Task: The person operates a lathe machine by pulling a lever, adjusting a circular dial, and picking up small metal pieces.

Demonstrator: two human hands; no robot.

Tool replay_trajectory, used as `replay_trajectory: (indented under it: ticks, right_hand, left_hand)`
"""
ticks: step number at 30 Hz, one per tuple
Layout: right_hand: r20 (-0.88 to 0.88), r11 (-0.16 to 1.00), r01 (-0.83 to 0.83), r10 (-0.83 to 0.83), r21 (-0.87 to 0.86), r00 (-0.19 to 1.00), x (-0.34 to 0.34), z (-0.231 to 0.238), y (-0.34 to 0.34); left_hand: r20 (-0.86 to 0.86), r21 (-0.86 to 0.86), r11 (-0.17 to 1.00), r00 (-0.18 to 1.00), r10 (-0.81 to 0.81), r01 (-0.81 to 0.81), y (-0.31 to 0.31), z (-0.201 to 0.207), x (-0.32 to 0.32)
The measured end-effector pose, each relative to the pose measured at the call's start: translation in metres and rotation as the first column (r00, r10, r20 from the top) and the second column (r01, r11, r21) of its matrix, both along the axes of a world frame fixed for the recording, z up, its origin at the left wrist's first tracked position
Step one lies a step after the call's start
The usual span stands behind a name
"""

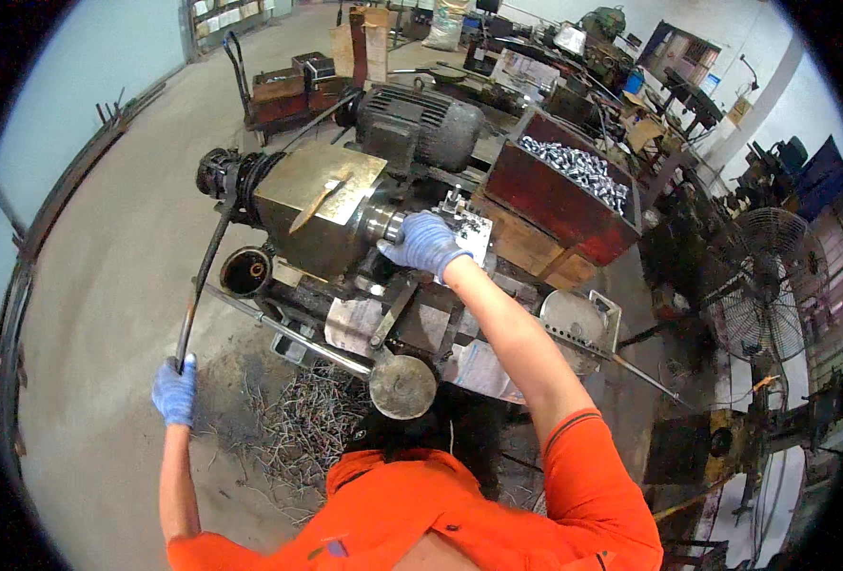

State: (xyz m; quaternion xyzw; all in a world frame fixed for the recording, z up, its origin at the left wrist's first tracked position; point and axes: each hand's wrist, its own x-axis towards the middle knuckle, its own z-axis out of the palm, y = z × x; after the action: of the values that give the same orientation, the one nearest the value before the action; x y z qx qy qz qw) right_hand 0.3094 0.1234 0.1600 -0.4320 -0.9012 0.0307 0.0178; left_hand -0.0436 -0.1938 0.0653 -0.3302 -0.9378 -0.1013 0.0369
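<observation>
My left hand (175,390), in a blue knit glove, is wrapped round the lower end of a long dark lever (203,276). That lever runs up to the pulley end (236,181) of a small lathe. My right hand (423,243), gloved alike, lies over the front of the shiny metal chuck (383,222) on the headstock (317,205). Its fingers curl at the chuck's face; whatever they may hold is hidden under the glove. A wooden-handled tool (321,203) rests on top of the headstock.
Behind the lathe stands a ribbed electric motor (420,124). A red-brown bin (555,195) full of small metal parts sits to its right. Metal shavings (307,428) litter the floor by my legs. A round plate (402,387) juts toward me, and a large fan (764,281) stands at right.
</observation>
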Motion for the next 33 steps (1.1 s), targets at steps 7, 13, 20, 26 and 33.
replay_trajectory:
  ticks: [7,13,20,26,33]
  right_hand:
    - [-0.093,0.999,0.039,-0.040,-0.013,0.995,0.003,-0.005,0.001]
    - [-0.077,0.989,0.142,-0.139,0.032,0.987,0.024,0.040,-0.019]
    - [-0.494,0.742,0.392,-0.094,0.544,0.864,0.139,0.116,-0.009]
    - [-0.552,0.706,0.390,0.002,0.591,0.834,0.171,0.108,-0.065]
    - [-0.652,0.866,0.419,-0.154,0.272,0.743,0.225,0.004,-0.168]
  left_hand:
    - [0.062,-0.018,0.998,0.997,-0.053,0.054,0.003,0.011,0.026]
    - [-0.344,0.143,0.892,0.867,-0.361,0.428,0.036,0.025,0.024]
    - [-0.182,0.565,0.616,0.812,-0.555,0.549,0.142,0.120,0.104]
    - [-0.349,0.424,0.549,0.689,-0.635,0.721,0.222,0.083,0.126]
    - [-0.332,0.537,0.237,0.461,-0.823,0.809,0.203,0.083,0.192]
